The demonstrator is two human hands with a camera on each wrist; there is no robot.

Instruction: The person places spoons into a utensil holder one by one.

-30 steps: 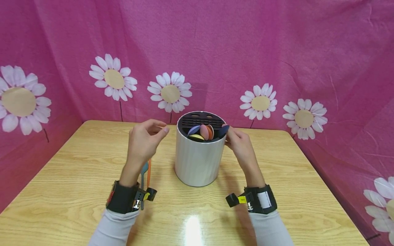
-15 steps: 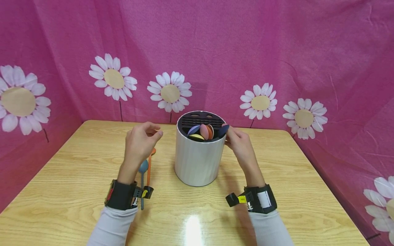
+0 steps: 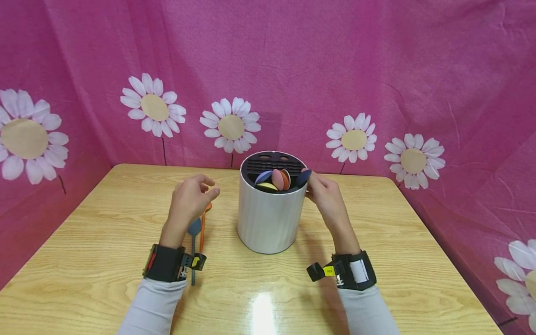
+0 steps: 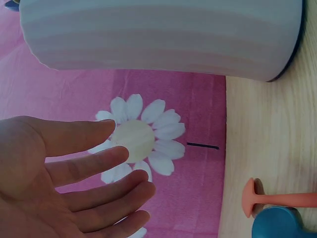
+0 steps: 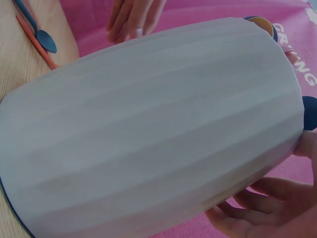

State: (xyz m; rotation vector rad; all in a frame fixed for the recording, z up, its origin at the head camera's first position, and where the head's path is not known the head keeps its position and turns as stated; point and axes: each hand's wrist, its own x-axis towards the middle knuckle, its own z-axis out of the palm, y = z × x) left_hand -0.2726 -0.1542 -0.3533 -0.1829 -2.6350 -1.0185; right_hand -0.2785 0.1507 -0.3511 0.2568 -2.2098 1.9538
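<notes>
A white ribbed utensil holder (image 3: 270, 223) with a black slotted top stands upright on the table. Purple, pink, orange and yellow spoon heads (image 3: 277, 179) poke out of its front opening, and a dark blue spoon head (image 3: 303, 177) leans over the right rim. My right hand (image 3: 328, 200) grips the holder's right side near the rim, thumb close to the dark blue head and fingers along the outer wall. Left of the holder, my left hand (image 3: 188, 200) hovers with relaxed fingers and nothing in it; the palm shows in the left wrist view.
A teal spoon (image 3: 194, 227) and an orange spoon (image 3: 203, 232) lie side by side on the wooden table (image 3: 402, 260), partly under my left forearm in the head view. A pink cloth (image 3: 293, 70) with white daisies hangs behind the table.
My left hand has drawn away from the holder, leftward and slightly down, uncovering the orange spoon's head. My right hand and the holder stay in place.
</notes>
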